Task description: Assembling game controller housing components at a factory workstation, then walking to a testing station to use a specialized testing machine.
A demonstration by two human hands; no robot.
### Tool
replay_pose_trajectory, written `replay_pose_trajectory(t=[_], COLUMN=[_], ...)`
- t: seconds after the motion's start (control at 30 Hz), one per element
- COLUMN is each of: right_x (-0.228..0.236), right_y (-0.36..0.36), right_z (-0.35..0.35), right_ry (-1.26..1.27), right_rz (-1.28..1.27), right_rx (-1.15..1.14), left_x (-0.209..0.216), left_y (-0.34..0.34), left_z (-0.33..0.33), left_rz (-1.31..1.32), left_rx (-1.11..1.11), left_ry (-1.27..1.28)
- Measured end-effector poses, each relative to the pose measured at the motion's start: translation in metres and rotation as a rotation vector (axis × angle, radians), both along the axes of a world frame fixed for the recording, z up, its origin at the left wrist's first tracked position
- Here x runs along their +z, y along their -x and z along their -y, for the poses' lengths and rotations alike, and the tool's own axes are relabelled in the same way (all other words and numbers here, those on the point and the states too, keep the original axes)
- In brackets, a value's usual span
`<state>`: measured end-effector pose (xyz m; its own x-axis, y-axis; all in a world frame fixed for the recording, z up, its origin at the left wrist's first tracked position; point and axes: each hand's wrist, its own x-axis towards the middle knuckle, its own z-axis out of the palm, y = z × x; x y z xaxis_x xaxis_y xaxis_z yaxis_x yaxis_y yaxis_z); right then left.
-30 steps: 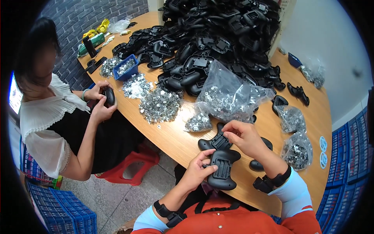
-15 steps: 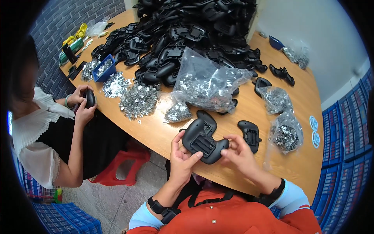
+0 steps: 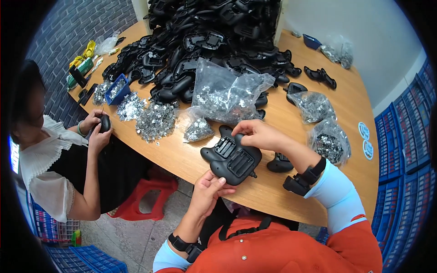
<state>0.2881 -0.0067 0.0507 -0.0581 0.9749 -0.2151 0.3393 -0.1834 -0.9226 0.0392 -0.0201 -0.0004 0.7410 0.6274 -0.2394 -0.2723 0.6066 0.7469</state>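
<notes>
A black game controller shell [image 3: 239, 163] is held over the near table edge, its slotted compartment facing up. My left hand [image 3: 207, 189] grips its lower rounded end, thumb on top and fingers partly beneath. The bent fingers of my right hand [image 3: 257, 134] close on its upper right grip; some fingertips are hidden. Against its upper left lies another slotted black part [image 3: 223, 146]; whether this is a second shell I cannot tell. Under my right forearm, a black shell [image 3: 279, 164] on the table is partly covered.
Black shells [image 3: 200, 41] are heaped at the back of the wooden table [image 3: 168, 157]. Small silver metal pieces [image 3: 155, 120] lie loose and in clear bags [image 3: 227, 98]. At left, a co-worker's hands [image 3: 98, 129] hold a black part. Blue crates [image 3: 400, 150] line the right side.
My right hand has moved from the controller shell's right grip to its upper right, over the table. The shell has turned, and its plug-like tip now shows at the right. The view has shifted slightly.
</notes>
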Motion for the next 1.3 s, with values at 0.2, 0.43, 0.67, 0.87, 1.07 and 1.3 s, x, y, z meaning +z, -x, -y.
replay_pose_trajectory(t=[0.2,0.43,0.67,0.87,1.07,1.3], right_x=[0.012,-0.045,-0.026,0.004,-0.010,0.011], right_y=[0.022,0.042,0.042,0.028,0.029,0.060], right_z=[0.085,0.132,0.125,0.014,-0.017,-0.003], right_ry=[0.108,0.247,0.146,-0.817,-0.731,-0.325], right_rz=[-0.130,-0.605,0.058,1.053,1.236,1.169], right_rx=[-0.245,-0.409,-0.055,0.308,0.528,0.479], left_x=[-0.008,-0.007,0.005,0.021,0.016,0.007], left_y=[-0.002,-0.011,-0.003,0.035,0.059,0.067], left_z=[-0.011,-0.022,-0.016,-0.029,-0.041,-0.051], left_rz=[-0.043,-0.072,-0.158,-0.234,-0.251,-0.232], left_rx=[0.184,0.107,0.000,0.122,0.187,0.217], left_ry=[-0.011,-0.070,-0.340,-0.336,-0.293,-0.254])
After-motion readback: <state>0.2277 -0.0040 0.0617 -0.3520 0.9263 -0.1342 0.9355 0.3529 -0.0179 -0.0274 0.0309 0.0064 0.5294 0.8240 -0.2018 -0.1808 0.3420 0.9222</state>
